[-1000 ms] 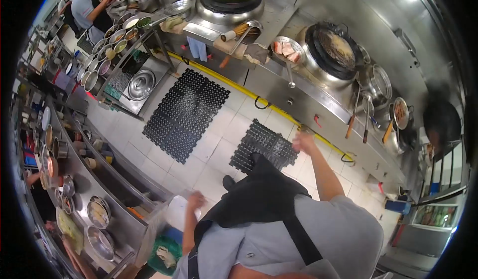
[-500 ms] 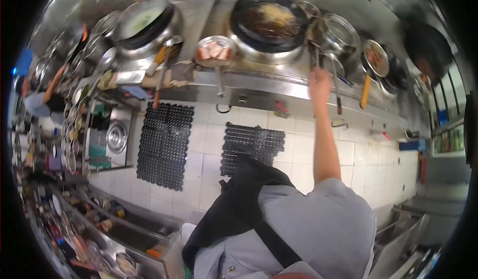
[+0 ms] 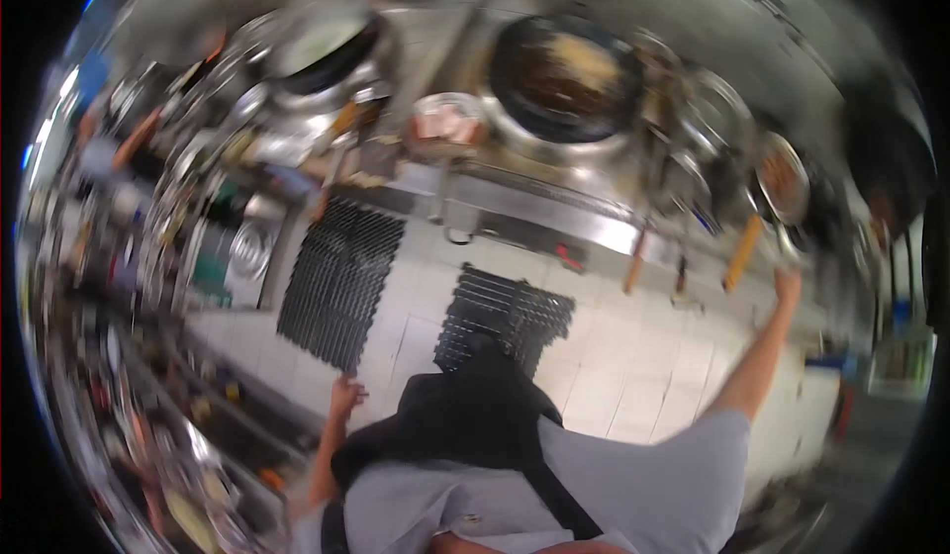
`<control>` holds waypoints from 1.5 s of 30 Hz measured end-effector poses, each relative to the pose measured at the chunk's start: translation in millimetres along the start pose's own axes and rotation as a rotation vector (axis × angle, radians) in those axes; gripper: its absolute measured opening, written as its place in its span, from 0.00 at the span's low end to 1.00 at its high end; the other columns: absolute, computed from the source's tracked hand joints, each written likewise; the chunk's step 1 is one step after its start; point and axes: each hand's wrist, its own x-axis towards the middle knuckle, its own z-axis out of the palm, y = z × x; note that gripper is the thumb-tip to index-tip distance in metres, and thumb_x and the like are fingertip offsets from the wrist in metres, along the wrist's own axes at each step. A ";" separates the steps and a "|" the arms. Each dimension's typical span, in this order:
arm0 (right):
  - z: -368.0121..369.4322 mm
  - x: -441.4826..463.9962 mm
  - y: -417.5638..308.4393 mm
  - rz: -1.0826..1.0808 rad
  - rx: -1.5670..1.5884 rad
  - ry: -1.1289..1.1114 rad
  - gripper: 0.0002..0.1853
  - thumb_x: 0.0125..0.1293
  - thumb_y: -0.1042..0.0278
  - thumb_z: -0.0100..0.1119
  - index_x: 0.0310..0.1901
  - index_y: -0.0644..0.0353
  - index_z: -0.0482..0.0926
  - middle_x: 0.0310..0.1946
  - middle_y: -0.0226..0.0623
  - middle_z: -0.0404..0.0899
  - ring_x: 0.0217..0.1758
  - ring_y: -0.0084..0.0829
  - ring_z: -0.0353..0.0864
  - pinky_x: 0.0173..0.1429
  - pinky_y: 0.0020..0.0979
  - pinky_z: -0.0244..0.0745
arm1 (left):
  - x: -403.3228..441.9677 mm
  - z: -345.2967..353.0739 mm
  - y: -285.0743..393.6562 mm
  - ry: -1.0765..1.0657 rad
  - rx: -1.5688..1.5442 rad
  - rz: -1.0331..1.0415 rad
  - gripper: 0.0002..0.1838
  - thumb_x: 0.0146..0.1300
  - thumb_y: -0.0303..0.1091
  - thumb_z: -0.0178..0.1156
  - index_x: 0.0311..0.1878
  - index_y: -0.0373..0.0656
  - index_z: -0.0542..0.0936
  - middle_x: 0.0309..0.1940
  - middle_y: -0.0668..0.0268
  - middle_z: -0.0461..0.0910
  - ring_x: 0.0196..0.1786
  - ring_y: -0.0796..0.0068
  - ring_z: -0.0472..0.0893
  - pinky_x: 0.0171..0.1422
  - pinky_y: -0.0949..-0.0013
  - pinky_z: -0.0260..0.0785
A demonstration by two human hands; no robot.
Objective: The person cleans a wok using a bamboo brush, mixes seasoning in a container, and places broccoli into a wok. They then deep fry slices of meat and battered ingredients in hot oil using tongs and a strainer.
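Note:
My right hand (image 3: 787,285) is stretched out to the far right front edge of the stove counter, its fingers closed and blurred. Just beyond it is a shiny metal piece (image 3: 793,242); I cannot make out what the hand grips. Close by lies a strainer (image 3: 782,178) of brown food pieces, and a yellow handle (image 3: 742,252) sticks out over the edge. My left hand (image 3: 346,396) hangs low beside the black apron (image 3: 455,415), fingers apart, with nothing in it.
A large wok (image 3: 534,89) holds dark oil and a pale frying mass. Left of it are a pan (image 3: 447,119) of pinkish pieces and another wok (image 3: 322,54). Black mats (image 3: 341,277) lie on the tiled floor. Another person's arm (image 3: 139,138) shows at the far left.
My right hand has left the long-handled tool beside the big wok and moved right along the counter. My left hand has come into view. The camera view has shifted and blurred.

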 end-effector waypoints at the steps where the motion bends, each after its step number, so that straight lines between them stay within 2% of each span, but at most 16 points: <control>1: 12.8 31.0 26.8 0.092 0.352 -0.227 0.28 0.66 0.45 0.61 0.56 0.62 0.77 0.45 0.46 0.83 0.43 0.44 0.83 0.47 0.39 0.78 | 7.2 -2.5 -4.2 -0.035 0.032 0.032 0.27 0.60 0.24 0.53 0.65 0.37 0.68 0.41 0.52 0.82 0.34 0.62 0.87 0.30 0.64 0.77; 2: 24.2 59.3 50.4 0.240 0.614 -0.418 0.26 0.68 0.45 0.61 0.55 0.60 0.76 0.41 0.41 0.85 0.36 0.37 0.85 0.40 0.33 0.80 | 1.7 4.1 9.4 -0.019 0.137 -0.004 0.27 0.60 0.25 0.54 0.65 0.36 0.68 0.41 0.52 0.82 0.34 0.62 0.87 0.30 0.65 0.77; 3: 17.6 25.4 0.2 0.397 0.988 -0.328 0.19 0.69 0.51 0.62 0.51 0.57 0.75 0.31 0.35 0.81 0.25 0.26 0.78 0.29 0.26 0.74 | -9.9 12.3 22.8 0.022 0.209 -0.019 0.27 0.58 0.26 0.56 0.64 0.35 0.70 0.40 0.52 0.83 0.34 0.61 0.87 0.30 0.65 0.77; 4: 11.5 46.3 6.4 0.560 1.142 -0.709 0.15 0.69 0.56 0.63 0.46 0.57 0.73 0.28 0.31 0.80 0.21 0.22 0.73 0.25 0.27 0.70 | -6.1 11.9 17.3 0.017 0.237 -0.025 0.27 0.56 0.27 0.57 0.62 0.33 0.72 0.37 0.52 0.83 0.32 0.62 0.87 0.29 0.65 0.76; 5: 17.8 29.6 -29.0 0.545 1.252 -0.301 0.11 0.72 0.59 0.58 0.43 0.58 0.73 0.23 0.27 0.75 0.17 0.20 0.66 0.22 0.22 0.64 | -14.3 16.6 21.3 0.036 0.266 -0.016 0.28 0.55 0.28 0.57 0.61 0.33 0.73 0.35 0.52 0.83 0.31 0.63 0.87 0.28 0.65 0.75; 7: 55.0 105.0 29.4 0.058 1.719 -0.921 0.09 0.76 0.64 0.53 0.41 0.60 0.72 0.21 0.23 0.68 0.17 0.17 0.65 0.22 0.19 0.61 | -24.6 22.3 17.0 0.014 0.276 -0.014 0.27 0.55 0.28 0.56 0.60 0.33 0.74 0.34 0.52 0.84 0.31 0.64 0.87 0.27 0.66 0.75; 11: 37.6 33.2 -26.7 0.008 1.658 -0.610 0.18 0.71 0.72 0.54 0.61 0.62 0.75 0.26 0.21 0.66 0.22 0.13 0.60 0.28 0.16 0.60 | -39.1 29.6 -8.2 0.013 0.250 -0.030 0.26 0.55 0.28 0.56 0.59 0.33 0.75 0.33 0.51 0.84 0.31 0.63 0.88 0.26 0.66 0.76; 13: -10.8 -88.3 -112.7 -0.042 1.334 -0.325 0.22 0.73 0.69 0.52 0.67 0.59 0.72 0.28 0.23 0.66 0.24 0.12 0.60 0.30 0.14 0.60 | -44.1 33.9 -28.9 0.014 0.242 -0.040 0.26 0.55 0.28 0.56 0.59 0.33 0.75 0.33 0.51 0.84 0.31 0.62 0.88 0.25 0.66 0.76; 15: 7.9 -111.4 -111.4 -0.340 1.224 -0.490 0.24 0.73 0.61 0.53 0.68 0.56 0.70 0.28 0.24 0.65 0.24 0.17 0.59 0.30 0.22 0.64 | -57.0 33.2 -56.8 0.055 0.193 -0.039 0.26 0.55 0.28 0.55 0.59 0.32 0.74 0.33 0.50 0.84 0.31 0.60 0.88 0.23 0.64 0.76; 26: 77.5 -489.1 -375.3 -0.393 0.931 -1.833 0.35 0.65 0.71 0.60 0.73 0.56 0.59 0.14 0.22 0.58 0.09 0.16 0.52 0.11 0.21 0.50 | -147.2 18.6 -233.3 0.270 -0.258 -0.213 0.29 0.51 0.29 0.54 0.61 0.35 0.73 0.36 0.49 0.84 0.31 0.60 0.88 0.24 0.63 0.76; 34: 86.0 -912.4 -474.4 -0.799 0.187 -2.463 0.30 0.70 0.67 0.58 0.71 0.61 0.62 0.16 0.19 0.57 0.10 0.13 0.51 0.13 0.18 0.49 | -270.6 43.2 -428.8 0.751 -0.892 -0.416 0.16 0.56 0.25 0.53 0.48 0.33 0.78 0.28 0.54 0.82 0.28 0.62 0.87 0.22 0.61 0.76; 36: 77.0 -1007.8 -490.5 -0.994 0.068 -2.520 0.29 0.71 0.68 0.55 0.71 0.61 0.62 0.16 0.20 0.58 0.11 0.14 0.53 0.14 0.19 0.51 | -297.6 71.2 -481.8 0.874 -1.034 -0.400 0.13 0.56 0.25 0.54 0.44 0.33 0.79 0.27 0.54 0.81 0.27 0.61 0.87 0.20 0.62 0.75; 37: 57.9 -1052.0 -493.3 -1.117 0.059 -2.474 0.28 0.71 0.69 0.54 0.71 0.61 0.63 0.16 0.21 0.59 0.12 0.15 0.55 0.14 0.20 0.51 | -303.9 101.3 -537.0 0.908 -0.752 -0.173 0.09 0.57 0.26 0.56 0.41 0.34 0.79 0.26 0.56 0.82 0.27 0.63 0.87 0.20 0.63 0.74; 42: 39.7 -1234.1 -471.9 -1.570 0.221 -2.292 0.24 0.70 0.73 0.51 0.68 0.61 0.70 0.17 0.25 0.67 0.13 0.15 0.60 0.16 0.21 0.53 | -340.5 173.8 -581.0 0.730 -1.058 -0.408 0.05 0.60 0.32 0.63 0.33 0.42 0.79 0.25 0.62 0.82 0.26 0.66 0.86 0.21 0.62 0.74; 44: 71.3 -1295.4 -461.7 -1.938 0.269 -1.948 0.27 0.67 0.75 0.53 0.69 0.61 0.68 0.24 0.43 0.79 0.20 0.32 0.78 0.26 0.36 0.73 | -342.3 206.5 -589.8 0.711 -0.753 -0.292 0.04 0.62 0.33 0.62 0.33 0.45 0.79 0.25 0.63 0.81 0.25 0.65 0.86 0.23 0.59 0.74; 45: 79.8 -1314.7 -457.0 -2.110 0.485 -1.763 0.26 0.66 0.75 0.53 0.68 0.60 0.69 0.27 0.45 0.81 0.25 0.38 0.80 0.32 0.40 0.74 | -350.6 193.5 -546.2 0.757 -1.344 -0.649 0.03 0.62 0.32 0.58 0.36 0.45 0.78 0.26 0.61 0.81 0.26 0.62 0.86 0.24 0.58 0.74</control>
